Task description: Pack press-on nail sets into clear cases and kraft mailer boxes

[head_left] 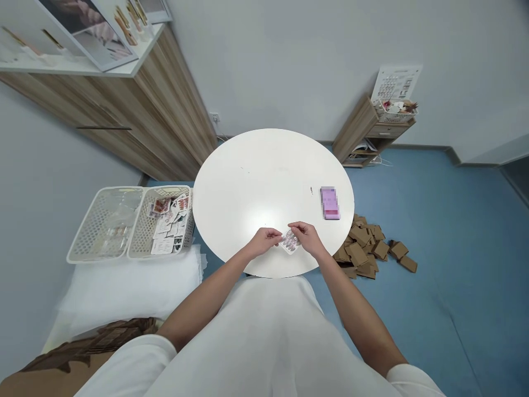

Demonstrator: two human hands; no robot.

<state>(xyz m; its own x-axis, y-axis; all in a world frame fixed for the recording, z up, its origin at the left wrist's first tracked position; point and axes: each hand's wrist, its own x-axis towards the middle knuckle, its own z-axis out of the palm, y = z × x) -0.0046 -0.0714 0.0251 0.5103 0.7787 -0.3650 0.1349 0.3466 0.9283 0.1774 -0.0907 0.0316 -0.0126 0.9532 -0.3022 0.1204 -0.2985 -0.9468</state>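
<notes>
1. At six o'clock on the table (264, 160), edging towards five, a small clear pack (291, 242) of oval pieces sits between both hands. The left hand (266, 241) pinches its left side; the right hand (305, 234) grips its upper right edge. Fingertip holds this light could let it twist, and uneven pulling might bend it or spill the pieces.
2. The near rim lies just below, at six o'clock; a slip towards the body could drop the pack to the floor.
3. At three o'clock lies a blurred purple item (329, 203); a wide swing of the right elbow or hand might nudge it off.
4. At four o'clock, brown cartons (359, 252) heap on the floor, where a dropped piece could get lost.
5. At nine o'clock, loosely piled cards (167, 227) in a white basket (189, 225) could slide if knocked.
</notes>
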